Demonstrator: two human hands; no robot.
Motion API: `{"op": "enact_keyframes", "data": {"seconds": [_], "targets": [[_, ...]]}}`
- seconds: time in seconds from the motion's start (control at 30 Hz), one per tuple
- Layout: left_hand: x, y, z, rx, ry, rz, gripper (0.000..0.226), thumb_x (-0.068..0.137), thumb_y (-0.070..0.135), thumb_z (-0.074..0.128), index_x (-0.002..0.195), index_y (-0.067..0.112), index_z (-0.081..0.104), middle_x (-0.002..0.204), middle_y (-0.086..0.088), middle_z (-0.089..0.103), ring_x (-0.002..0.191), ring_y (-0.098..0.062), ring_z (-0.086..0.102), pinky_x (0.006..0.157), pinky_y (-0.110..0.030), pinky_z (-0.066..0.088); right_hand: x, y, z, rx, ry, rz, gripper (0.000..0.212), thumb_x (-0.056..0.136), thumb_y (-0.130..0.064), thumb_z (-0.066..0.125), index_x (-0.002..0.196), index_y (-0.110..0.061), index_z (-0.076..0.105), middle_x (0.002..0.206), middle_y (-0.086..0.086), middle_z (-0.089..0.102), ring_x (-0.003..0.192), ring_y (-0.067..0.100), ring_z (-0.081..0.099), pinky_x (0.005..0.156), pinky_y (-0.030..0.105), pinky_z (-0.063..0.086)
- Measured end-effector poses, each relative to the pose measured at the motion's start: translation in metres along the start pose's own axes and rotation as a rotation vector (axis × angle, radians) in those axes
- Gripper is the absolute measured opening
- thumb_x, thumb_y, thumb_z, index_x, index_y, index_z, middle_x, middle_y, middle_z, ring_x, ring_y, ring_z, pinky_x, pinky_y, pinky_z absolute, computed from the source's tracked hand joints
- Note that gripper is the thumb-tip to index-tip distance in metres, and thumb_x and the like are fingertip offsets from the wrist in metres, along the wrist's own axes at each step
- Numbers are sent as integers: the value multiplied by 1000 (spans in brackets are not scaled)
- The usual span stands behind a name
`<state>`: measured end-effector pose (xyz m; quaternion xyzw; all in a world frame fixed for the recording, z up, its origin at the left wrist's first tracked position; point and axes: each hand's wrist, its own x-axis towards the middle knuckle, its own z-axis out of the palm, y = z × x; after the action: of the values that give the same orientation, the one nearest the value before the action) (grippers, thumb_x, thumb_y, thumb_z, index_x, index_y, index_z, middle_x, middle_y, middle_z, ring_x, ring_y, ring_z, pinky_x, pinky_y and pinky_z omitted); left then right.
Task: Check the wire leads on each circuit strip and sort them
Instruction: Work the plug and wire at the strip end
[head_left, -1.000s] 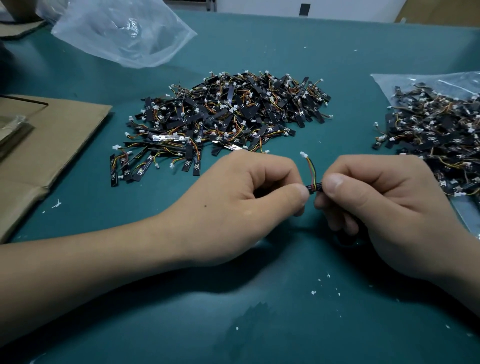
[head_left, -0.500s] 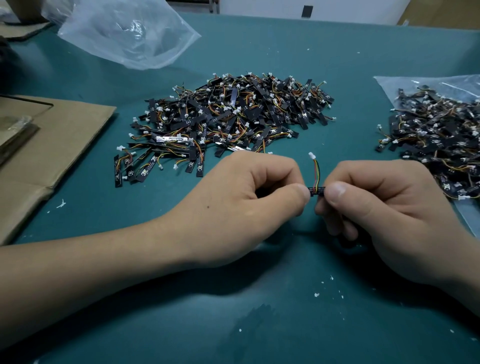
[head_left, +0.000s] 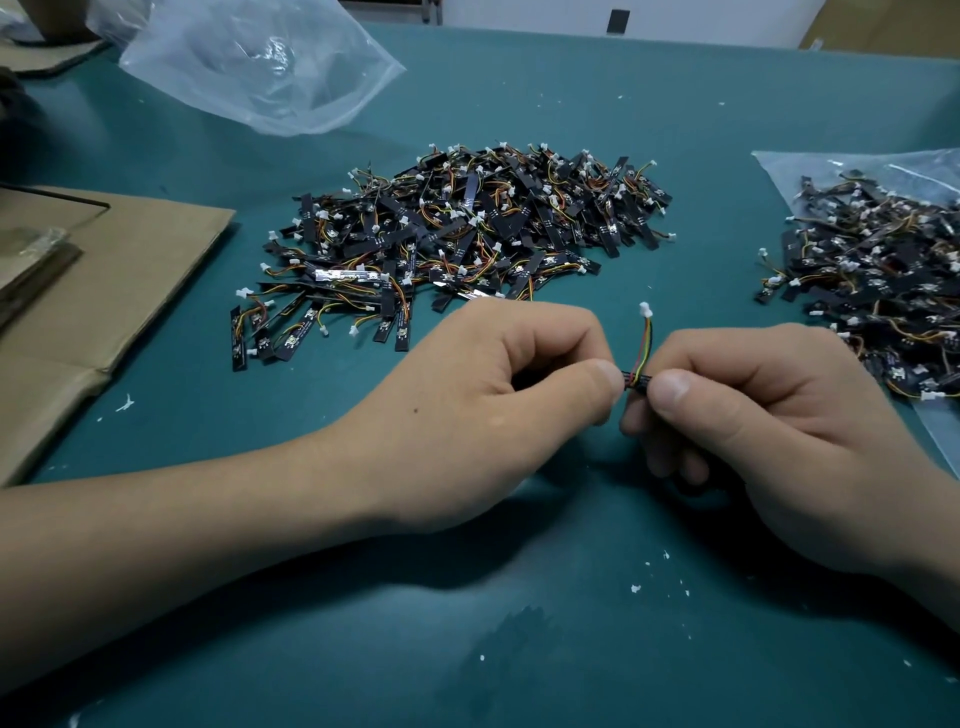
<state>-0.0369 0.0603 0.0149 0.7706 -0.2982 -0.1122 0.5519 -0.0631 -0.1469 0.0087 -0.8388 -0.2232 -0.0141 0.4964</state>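
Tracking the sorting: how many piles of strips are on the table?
2: the centre pile straight ahead; the right pile on a plastic bag, partly out of frame.

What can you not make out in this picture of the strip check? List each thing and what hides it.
Head view, held circuit strip: most hidden by the left hand and right hand.
Head view, wire leads: joints too small to judge.
Head view, right pile of strips: cut off by the right edge.
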Motion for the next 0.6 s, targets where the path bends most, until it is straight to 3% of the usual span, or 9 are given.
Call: {"op": "enact_keyframes", "data": {"seconds": [0.17, 0.33, 0.6], "targets": [[1, 0, -1, 2, -6, 4, 28, 91, 13, 58, 64, 14, 57, 58, -8, 46, 56, -7, 39, 52, -23, 34, 0, -1, 0, -4, -22, -2, 26, 96, -36, 49, 81, -25, 68, 60, -6, 66, 48, 12, 58, 49, 21, 44], [0, 0, -1, -16, -3, 11, 27, 92, 17, 57, 65, 16, 59, 59, -11, 48, 57, -13, 41, 54, -32, 35, 1, -1, 0, 7, -21, -11, 27, 96, -36, 49, 80, -25, 68, 58, -6, 63, 47, 12, 57, 48, 20, 44], [0, 0, 0, 12, -5, 8, 27, 94, 16, 57, 67, 13, 59, 60, -11, 48, 57, -11, 40, 53, -29, 36, 1, -2, -1, 2, -60, -11, 26, 93, -34, 49, 77, -24, 67, 54, -7, 58, 46, 10, 54, 49, 19, 42]]}}
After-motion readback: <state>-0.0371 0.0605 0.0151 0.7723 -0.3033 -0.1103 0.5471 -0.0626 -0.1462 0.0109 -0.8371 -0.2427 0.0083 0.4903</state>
